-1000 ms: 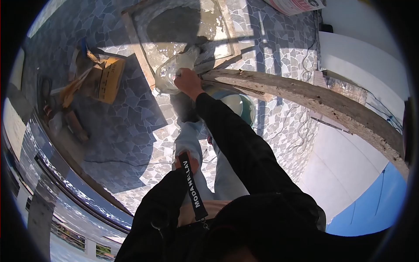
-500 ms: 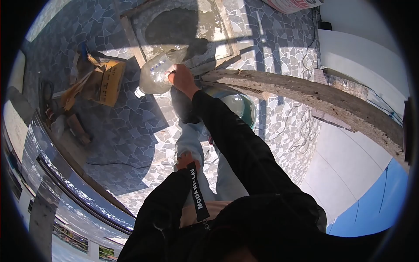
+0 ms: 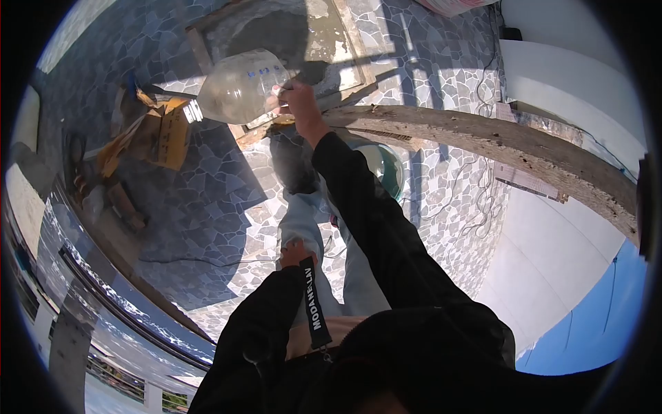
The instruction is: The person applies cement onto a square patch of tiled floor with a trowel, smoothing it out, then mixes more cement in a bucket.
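My right hand (image 3: 298, 105) grips the rim of a large clear plastic bottle (image 3: 238, 88) at its wide end. The bottle lies tilted on its side in the air, its white-threaded neck pointing left. Beneath and behind it is a wooden-framed mixing trough (image 3: 358, 48) with wet grey material and a puddle inside. My left hand (image 3: 296, 253) rests on my leg at the knee, fingers laid over the trouser cloth, holding nothing. Under my right forearm stands a greenish bucket (image 3: 394, 172), partly hidden, with liquid in it.
A long, rough wooden beam (image 3: 483, 134) runs from the trough to the right edge. An opened cardboard box (image 3: 165, 138) sits on the left, on stone-patterned tiles (image 3: 200, 241). Cables (image 3: 476, 200) trail across the floor at right. A sack (image 3: 455, 5) shows at the top.
My right hand has lifted the bottle up and a little away; its neck has swung from pointing down-left to pointing left. My left hand stays on the leg.
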A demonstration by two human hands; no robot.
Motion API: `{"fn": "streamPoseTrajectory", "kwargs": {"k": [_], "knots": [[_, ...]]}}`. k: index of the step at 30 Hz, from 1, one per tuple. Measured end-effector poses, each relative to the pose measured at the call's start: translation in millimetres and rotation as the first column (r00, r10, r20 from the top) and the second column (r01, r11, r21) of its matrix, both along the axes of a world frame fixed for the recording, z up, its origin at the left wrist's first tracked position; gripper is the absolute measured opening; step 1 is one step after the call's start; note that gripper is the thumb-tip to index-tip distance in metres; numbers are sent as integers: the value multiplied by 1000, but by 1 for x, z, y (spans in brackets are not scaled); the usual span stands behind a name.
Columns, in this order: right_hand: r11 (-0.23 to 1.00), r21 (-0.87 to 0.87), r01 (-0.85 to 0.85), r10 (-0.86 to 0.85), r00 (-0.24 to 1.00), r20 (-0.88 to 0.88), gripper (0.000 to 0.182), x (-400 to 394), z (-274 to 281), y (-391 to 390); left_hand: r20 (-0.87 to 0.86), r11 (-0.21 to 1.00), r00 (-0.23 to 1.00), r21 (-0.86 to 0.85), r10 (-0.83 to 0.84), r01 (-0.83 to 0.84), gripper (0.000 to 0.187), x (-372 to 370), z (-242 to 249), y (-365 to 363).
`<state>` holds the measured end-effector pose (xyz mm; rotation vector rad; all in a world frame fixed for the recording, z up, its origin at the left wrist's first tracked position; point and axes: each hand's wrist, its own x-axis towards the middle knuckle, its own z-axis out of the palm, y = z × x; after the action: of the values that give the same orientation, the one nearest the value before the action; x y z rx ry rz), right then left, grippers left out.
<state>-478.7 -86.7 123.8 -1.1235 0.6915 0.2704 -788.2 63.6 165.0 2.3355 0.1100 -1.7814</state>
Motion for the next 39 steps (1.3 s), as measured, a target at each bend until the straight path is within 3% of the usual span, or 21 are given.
{"fn": "streamPoseTrajectory", "kwargs": {"k": [1, 6, 10, 11, 12, 13, 15, 17, 23, 27, 29, 31, 33, 34, 36, 39], "knots": [[1000, -3, 8, -8, 1000, -2, 12, -1, 3, -3, -7, 1000, 1000, -1, -14, 14, 58, -1, 0, -1], [915, 365, 174, -213, 974, 70, 15, -7, -5, -14, 59, 1000, 998, 4, -25, 24, 57, -24, -17, 1], [943, 316, 104, -169, 968, 188, 18, -16, -1, -15, 87, 999, 995, 11, -47, 46, 56, -21, -6, -7], [995, -31, -98, 103, 954, 282, 19, -19, 14, -15, 87, 999, 995, 15, -50, 49, 56, -29, -12, -5], [884, -384, -266, 383, 884, 270, 21, -28, 19, -16, 131, 998, 990, -15, -53, 56, 55, -40, -22, -2], [887, -317, -336, 417, 877, 240, 22, -37, 24, -13, 176, 997, 983, -46, -52, 61, 55, -51, -30, 0], [749, -581, -319, 529, 815, 234, 17, -66, 34, -10, 136, 999, 990, -14, -30, 32, 55, -44, -17, -10], [510, -844, -165, 722, 616, 315, 14, -100, 42, -26, 106, 999, 994, 31, 20, -23, 55, -37, -5, -23], [299, -848, -438, 770, 636, -57, 13, -229, 102, -111, 58, 993, 997, 107, -58, 51, 51, -49, 3, -48], [142, -873, -467, 780, 596, -192, 11, -292, 97, -172, 100, 994, 995, 105, 10, -20, 50, -76, 1, -68], [55, -836, -546, 722, 600, -344, 8, -308, 86, -192, 113, 995, 994, 102, -8, -4, 50, -91, -1, -82], [61, -889, -455, 737, 621, -268, 8, -323, 55, -207, 111, 990, 994, 139, -13, -2, 50, -101, 6, -94], [-50, -855, -517, 856, 419, -303, 10, -329, 26, -214, 84, 992, 996, 118, 44, -53, 50, -117, -7, -95], [-21, -910, -414, 847, 477, -237, 8, -335, 12, -212, 141, 990, 990, 135, 26, -45, 50, -128, -9, -98], [-50, -920, -389, 896, 390, -214, 10, -337, -12, -216, 196, 988, 980, 146, 19, -48, 50, -138, -8, -107], [-8, -876, -483, 868, 432, -246, 12, -327, -31, -213, 200, 989, 980, 143, -6, -23, 55, -148, -13, -103]]}}
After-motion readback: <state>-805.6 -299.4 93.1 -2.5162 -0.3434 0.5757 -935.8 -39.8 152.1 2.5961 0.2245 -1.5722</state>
